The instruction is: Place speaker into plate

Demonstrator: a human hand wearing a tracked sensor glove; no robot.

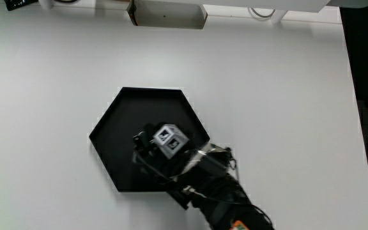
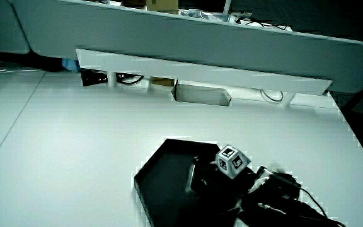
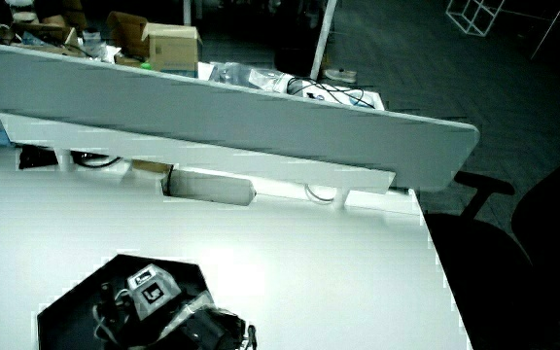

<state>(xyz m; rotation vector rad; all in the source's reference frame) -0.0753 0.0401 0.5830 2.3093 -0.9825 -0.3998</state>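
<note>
A black six-sided plate [image 1: 110, 150] is seen lying flat on the white table [image 1: 267, 96], and everything else is placed from it. A bare stretch of the plate's floor is shown in the main view and in both side views [image 2: 159, 183] [image 3: 71, 309]. The hand [image 1: 153, 152] is held over the plate's inner area, low above the floor, on the side of the plate nearer to the person. The patterned cube [image 1: 171, 141] on its back is turned upward and is shown in both side views [image 2: 232, 162] [image 3: 152, 290]. The forearm [image 1: 225, 201], with dark cables on it, is laid across the plate's rim nearest the person.

A dark lump [image 2: 200, 178] is made out in a side view inside the plate, just at the hand. Whether it is the speaker cannot be told, nor whether the hand is clamped on it. Farther from the person than the plate, a recessed box [image 2: 200, 94] is set in the table at the foot of the low partition [image 2: 200, 57].
</note>
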